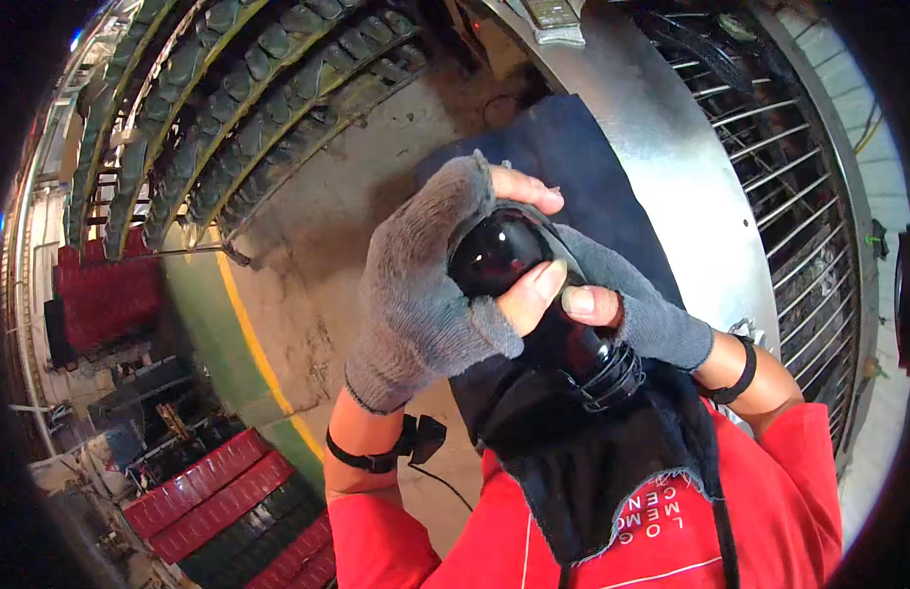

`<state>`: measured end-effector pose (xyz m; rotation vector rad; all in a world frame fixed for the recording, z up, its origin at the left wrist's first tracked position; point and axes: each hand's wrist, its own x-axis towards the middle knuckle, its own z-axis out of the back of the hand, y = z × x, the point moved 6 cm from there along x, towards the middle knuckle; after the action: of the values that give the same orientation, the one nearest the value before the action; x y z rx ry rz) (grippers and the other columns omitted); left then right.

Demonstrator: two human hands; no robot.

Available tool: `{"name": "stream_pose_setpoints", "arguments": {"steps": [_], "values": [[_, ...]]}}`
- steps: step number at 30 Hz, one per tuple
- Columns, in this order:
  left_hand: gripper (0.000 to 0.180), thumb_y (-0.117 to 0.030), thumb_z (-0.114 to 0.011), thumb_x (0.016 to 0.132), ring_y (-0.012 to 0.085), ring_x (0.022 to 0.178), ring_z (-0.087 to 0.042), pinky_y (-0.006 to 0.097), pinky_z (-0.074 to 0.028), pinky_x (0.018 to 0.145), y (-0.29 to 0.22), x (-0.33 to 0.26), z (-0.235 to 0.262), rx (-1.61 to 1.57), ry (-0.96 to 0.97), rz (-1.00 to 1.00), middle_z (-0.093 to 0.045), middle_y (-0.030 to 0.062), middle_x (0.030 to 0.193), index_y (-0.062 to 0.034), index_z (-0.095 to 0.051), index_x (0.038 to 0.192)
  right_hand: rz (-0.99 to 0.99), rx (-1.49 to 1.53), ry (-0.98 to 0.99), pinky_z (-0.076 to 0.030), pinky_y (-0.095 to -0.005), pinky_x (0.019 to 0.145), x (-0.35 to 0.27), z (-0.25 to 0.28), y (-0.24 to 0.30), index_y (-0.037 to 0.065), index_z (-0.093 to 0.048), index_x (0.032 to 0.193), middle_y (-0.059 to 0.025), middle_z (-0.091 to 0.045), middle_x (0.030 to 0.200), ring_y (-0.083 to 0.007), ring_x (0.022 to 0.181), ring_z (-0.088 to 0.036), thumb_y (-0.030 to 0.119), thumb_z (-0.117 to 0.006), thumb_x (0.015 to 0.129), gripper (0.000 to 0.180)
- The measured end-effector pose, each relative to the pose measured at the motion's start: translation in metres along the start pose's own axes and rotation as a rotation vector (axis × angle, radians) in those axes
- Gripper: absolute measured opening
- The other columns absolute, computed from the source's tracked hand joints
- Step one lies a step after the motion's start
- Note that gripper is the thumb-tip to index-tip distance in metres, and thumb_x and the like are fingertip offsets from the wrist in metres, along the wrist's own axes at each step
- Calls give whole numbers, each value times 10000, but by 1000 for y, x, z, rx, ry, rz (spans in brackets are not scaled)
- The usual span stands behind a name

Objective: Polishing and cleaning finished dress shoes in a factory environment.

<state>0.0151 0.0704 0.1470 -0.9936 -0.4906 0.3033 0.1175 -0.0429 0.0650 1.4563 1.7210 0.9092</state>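
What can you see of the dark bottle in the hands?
The dark glass bottle looks glossy, near black with a reddish glint. It lies tilted, its base up and away, its threaded neck toward the chest. The gloved left hand wraps its body; the right hand grips lower down. A black cloth hangs below the neck.

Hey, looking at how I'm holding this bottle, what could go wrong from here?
1. The dark glass bottle is held above a bare concrete floor; if it slips, it would likely break.
2. The left hand and right hand wear fingerless gloves, so bare fingertips press smooth glass and may slide.
3. The loose black cloth hangs below the neck and might snag.
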Motion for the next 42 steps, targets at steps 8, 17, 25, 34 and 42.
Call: {"name": "stream_pose_setpoints", "arguments": {"steps": [8,17,25,34,42], "values": [[373,-364,-475,1119,281,1063,-658,378,-528,957,53,43,-18,-707,-115,-25,-621,164,1131,-26,-595,1015,-265,569,-44,-603,-296,951,12,41,-17,1,-606,1391,-139,-738,1245,-200,1073,-747,334,-569,1063,469],[359,-345,-543,1096,123,967,-582,277,-462,897,84,27,-48,-757,-401,220,-618,19,981,-13,-664,1037,-336,804,-194,-546,-377,1067,-37,50,-41,3,-553,1467,-139,-673,1368,-223,1212,-675,443,-665,1000,651],[524,-249,-620,1002,341,1344,-498,427,-376,1143,66,-16,-58,74,-693,-2,-575,192,1401,-11,-534,1461,-326,176,-363,-560,-377,1045,-44,42,-22,-3,-527,1463,-120,-695,1299,-202,1168,-692,361,-765,918,697],[708,-518,-365,1128,244,1488,-429,410,-345,1252,106,-28,-114,-960,-449,749,-396,124,1638,-104,-194,1676,-247,371,-468,-627,-317,820,20,94,-57,13,-691,1271,-98,-775,1074,-189,888,-760,264,-663,990,378],[573,-452,-427,1132,194,1325,-567,340,-452,1139,172,-53,-136,-971,-528,641,-569,100,1448,-41,-424,1531,-304,302,-551,-530,-314,978,26,117,-89,49,-663,1316,-68,-695,1209,-148,1089,-662,313,-668,1001,411]]}}
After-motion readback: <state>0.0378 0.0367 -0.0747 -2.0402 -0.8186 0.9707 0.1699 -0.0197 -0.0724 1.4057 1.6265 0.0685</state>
